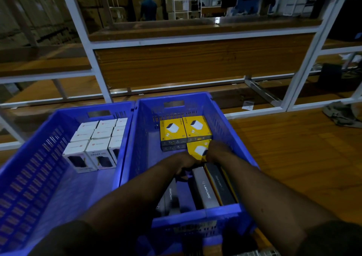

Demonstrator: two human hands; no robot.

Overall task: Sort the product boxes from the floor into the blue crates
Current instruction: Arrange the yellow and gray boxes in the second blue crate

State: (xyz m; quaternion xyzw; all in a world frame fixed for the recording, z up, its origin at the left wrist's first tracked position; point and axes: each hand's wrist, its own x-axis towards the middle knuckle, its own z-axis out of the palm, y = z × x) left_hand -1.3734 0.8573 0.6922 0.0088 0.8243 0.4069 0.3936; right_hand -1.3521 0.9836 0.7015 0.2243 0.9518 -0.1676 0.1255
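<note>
Two blue crates stand side by side on the wooden floor. The left crate (49, 138) holds several white product boxes (98, 138) in rows. At the back of the right crate (231, 126) lie yellow charger boxes (186, 130), with grey and black boxes (207, 187) nearer me. Both my hands reach into the right crate and hold one yellow box (197, 150) between them. My left hand (184, 162) grips its near left edge. My right hand (217, 150) grips its right side. The fingertips are hidden behind the box.
White metal shelving (101, 75) with wooden boards rises just behind the crates. A person in a white helmet (147, 4) stands far back among cardboard cartons. A paper slip (247, 105) and a crumpled cloth (342, 114) lie on the floor to the right.
</note>
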